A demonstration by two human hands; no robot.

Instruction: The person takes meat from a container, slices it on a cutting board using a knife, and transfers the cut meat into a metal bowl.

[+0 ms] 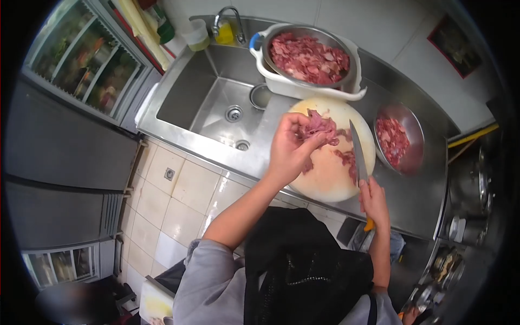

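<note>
My left hand [291, 146] is closed on a piece of raw meat [320, 129], held over the left part of a round cutting board [325, 181]. In my right hand [374, 199] is a knife [357, 149] with an orange handle. Its blade points away from me above the right side of the board, apart from the meat in my left hand. Small strips of raw meat [346, 158] lie on the board next to the blade. To the right of the board, a metal bowl [416, 143] holds cut red meat [392, 142].
Behind the board, a large metal bowl [349, 67] heaped with meat sits in a white basin [287, 86]. A steel sink [189, 103] with a faucet [238, 24] is at the left. Glass-door fridges [86, 59] stand further left. Pots [471, 227] are at the right.
</note>
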